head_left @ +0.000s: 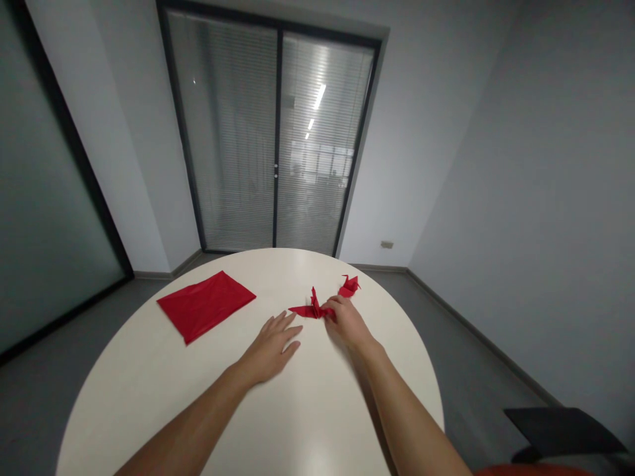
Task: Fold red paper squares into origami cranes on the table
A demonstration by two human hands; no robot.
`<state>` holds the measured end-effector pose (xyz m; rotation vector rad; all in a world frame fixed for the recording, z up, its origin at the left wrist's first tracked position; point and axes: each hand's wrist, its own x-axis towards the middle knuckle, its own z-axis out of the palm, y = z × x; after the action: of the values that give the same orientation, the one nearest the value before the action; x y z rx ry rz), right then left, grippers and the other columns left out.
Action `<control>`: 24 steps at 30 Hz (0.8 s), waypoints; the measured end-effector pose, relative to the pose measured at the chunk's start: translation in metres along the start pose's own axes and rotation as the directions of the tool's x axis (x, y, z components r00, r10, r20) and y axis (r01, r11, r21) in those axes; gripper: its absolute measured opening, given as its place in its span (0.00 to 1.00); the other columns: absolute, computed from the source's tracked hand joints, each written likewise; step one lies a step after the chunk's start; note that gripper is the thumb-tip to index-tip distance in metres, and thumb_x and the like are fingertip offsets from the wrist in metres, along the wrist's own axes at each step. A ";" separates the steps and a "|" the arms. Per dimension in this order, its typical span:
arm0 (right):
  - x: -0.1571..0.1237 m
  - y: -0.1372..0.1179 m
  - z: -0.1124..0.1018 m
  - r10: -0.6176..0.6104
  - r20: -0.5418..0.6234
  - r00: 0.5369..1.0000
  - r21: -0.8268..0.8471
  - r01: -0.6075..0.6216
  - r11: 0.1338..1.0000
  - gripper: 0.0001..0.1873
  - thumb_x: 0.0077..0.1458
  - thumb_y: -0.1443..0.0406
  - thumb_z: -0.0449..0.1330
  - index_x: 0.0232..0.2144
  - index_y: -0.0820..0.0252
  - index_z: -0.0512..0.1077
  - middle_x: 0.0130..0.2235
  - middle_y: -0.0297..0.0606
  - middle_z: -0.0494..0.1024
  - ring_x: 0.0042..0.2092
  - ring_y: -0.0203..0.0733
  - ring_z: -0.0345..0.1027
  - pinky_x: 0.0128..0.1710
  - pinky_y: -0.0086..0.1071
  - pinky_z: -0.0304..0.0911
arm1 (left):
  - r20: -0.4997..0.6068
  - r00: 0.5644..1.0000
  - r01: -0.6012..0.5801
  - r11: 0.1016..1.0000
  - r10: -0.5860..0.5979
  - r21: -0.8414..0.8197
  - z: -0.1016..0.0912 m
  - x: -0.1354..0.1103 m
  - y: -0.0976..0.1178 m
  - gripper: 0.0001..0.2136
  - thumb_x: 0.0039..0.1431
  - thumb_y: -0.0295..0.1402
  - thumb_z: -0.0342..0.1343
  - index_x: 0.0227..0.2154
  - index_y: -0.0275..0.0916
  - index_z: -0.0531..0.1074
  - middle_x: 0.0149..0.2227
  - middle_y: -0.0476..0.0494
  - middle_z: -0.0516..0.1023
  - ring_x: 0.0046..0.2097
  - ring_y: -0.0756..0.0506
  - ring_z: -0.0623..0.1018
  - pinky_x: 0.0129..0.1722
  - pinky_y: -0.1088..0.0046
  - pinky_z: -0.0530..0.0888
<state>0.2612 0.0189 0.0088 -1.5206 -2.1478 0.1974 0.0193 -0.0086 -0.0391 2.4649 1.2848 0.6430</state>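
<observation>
A red origami crane (314,308) sits near the middle of the table, its wings spread sideways. Its right wing is between the fingers of my right hand (346,318), which partly cover it. My left hand (274,346) lies with fingers spread on the tabletop, just in front of the crane's left wing; it holds nothing. Behind my right hand stands a second red origami crane (349,286), apart from the first. To the left is a flat stack of red paper (206,307); I cannot tell how many sheets it has.
The round white table (307,410) reaches from me toward a glass partition with blinds (238,152). A dark chair part (565,430) stands at the lower right, beyond the table edge. Plain walls (536,198) and a grey floor surround the table.
</observation>
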 end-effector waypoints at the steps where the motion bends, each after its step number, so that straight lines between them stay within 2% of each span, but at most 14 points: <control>1: 0.000 -0.002 0.001 0.039 -0.021 0.999 0.022 -0.039 0.999 0.11 0.57 0.69 0.58 0.42 0.59 0.76 0.47 0.44 0.76 0.49 0.46 0.69 0.49 0.34 0.60 | -0.001 1.000 0.013 1.000 -0.013 0.007 0.000 0.000 0.000 0.20 0.69 0.42 0.47 0.60 0.45 0.69 0.69 0.40 0.57 0.71 0.36 0.51 0.68 0.47 0.50; 3: 0.000 -0.009 0.006 0.144 -0.061 0.988 0.054 -0.140 0.989 0.11 0.57 0.61 0.62 0.41 0.59 0.74 0.42 0.43 0.77 0.42 0.45 0.70 0.42 0.33 0.61 | 0.009 0.999 0.032 0.999 -0.032 0.017 0.001 0.000 0.000 0.20 0.68 0.41 0.48 0.60 0.45 0.68 0.69 0.39 0.57 0.71 0.36 0.52 0.68 0.47 0.50; 5: 0.000 -0.019 0.012 0.229 -0.098 0.968 0.041 -0.226 0.973 0.19 0.55 0.51 0.63 0.41 0.58 0.72 0.40 0.42 0.77 0.40 0.45 0.71 0.36 0.32 0.59 | 0.024 0.999 0.027 0.999 -0.027 0.022 0.001 -0.001 0.000 0.20 0.68 0.41 0.48 0.60 0.45 0.68 0.68 0.39 0.59 0.71 0.36 0.54 0.68 0.47 0.50; 7: 0.000 -0.029 0.019 0.283 -0.098 0.954 -0.004 -0.285 0.959 0.23 0.54 0.47 0.62 0.39 0.59 0.71 0.40 0.43 0.77 0.39 0.46 0.71 0.34 0.32 0.58 | 0.029 1.000 0.013 1.000 -0.013 0.021 0.000 -0.002 0.001 0.20 0.68 0.41 0.47 0.60 0.45 0.68 0.68 0.39 0.61 0.70 0.37 0.56 0.68 0.47 0.50; 11: 0.005 -0.043 0.026 0.318 -0.107 0.942 -0.108 -0.329 0.938 0.15 0.62 0.54 0.55 0.40 0.61 0.70 0.43 0.47 0.77 0.40 0.47 0.72 0.34 0.33 0.58 | 0.025 1.000 0.000 1.000 -0.001 0.013 -0.003 -0.005 0.001 0.19 0.69 0.41 0.46 0.59 0.45 0.69 0.67 0.40 0.62 0.69 0.38 0.58 0.68 0.48 0.51; 14: 0.012 -0.046 0.026 0.331 -0.104 0.938 -0.140 -0.343 0.929 0.11 0.63 0.60 0.53 0.40 0.61 0.71 0.43 0.49 0.78 0.40 0.48 0.73 0.36 0.34 0.59 | 0.013 1.000 -0.014 1.000 0.014 -0.005 -0.008 -0.006 0.001 0.19 0.69 0.41 0.47 0.58 0.44 0.70 0.67 0.41 0.63 0.69 0.38 0.59 0.68 0.49 0.52; 19: 0.036 -0.038 0.019 0.382 -0.108 0.918 -0.082 -0.391 0.917 0.13 0.64 0.59 0.52 0.39 0.60 0.73 0.39 0.48 0.80 0.41 0.47 0.74 0.37 0.33 0.60 | 0.026 1.000 -0.004 1.000 0.004 -0.012 -0.014 -0.004 0.000 0.19 0.69 0.40 0.47 0.58 0.43 0.69 0.67 0.40 0.63 0.69 0.37 0.58 0.68 0.48 0.52; 24: 0.072 -0.022 0.009 0.466 -0.152 0.872 0.000 -0.471 0.882 0.14 0.62 0.57 0.55 0.38 0.57 0.76 0.39 0.45 0.82 0.43 0.50 0.75 0.38 0.35 0.63 | 0.014 1.000 -0.014 0.999 0.015 -0.038 -0.021 0.000 -0.002 0.19 0.69 0.42 0.46 0.58 0.45 0.70 0.66 0.41 0.64 0.69 0.38 0.59 0.68 0.48 0.52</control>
<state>0.2198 0.0783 0.0317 -1.9948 -1.6443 0.2008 0.0075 -0.0065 -0.0221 2.4462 1.2396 0.6460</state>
